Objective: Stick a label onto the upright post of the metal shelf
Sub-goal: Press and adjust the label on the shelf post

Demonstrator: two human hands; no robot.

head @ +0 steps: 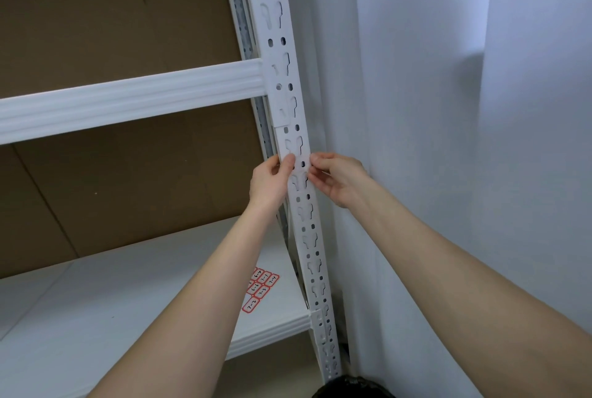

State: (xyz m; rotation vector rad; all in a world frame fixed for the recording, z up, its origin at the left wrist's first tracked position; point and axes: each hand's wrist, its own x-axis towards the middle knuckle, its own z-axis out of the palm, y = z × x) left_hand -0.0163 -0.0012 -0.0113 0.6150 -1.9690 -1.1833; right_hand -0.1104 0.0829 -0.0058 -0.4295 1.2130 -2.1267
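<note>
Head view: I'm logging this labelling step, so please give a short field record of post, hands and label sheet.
upright post: white, slotted, beside curtain
left hand: grips post's left edge, thumb on front
right hand: pinches what looks like a pale label at the right edge
label sheet: red-bordered, flat on lower shelf

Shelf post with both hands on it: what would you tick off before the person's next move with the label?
1. Grip of the left hand on the upright post: ok.
2. Fingertips of the right hand at the post's right edge: ok.
3. The label under those fingertips: cannot tell, the fingers hide that spot.
4. The label straight and flat: cannot tell.
5. Spare label sheet lying on the shelf board below: ok.
</note>
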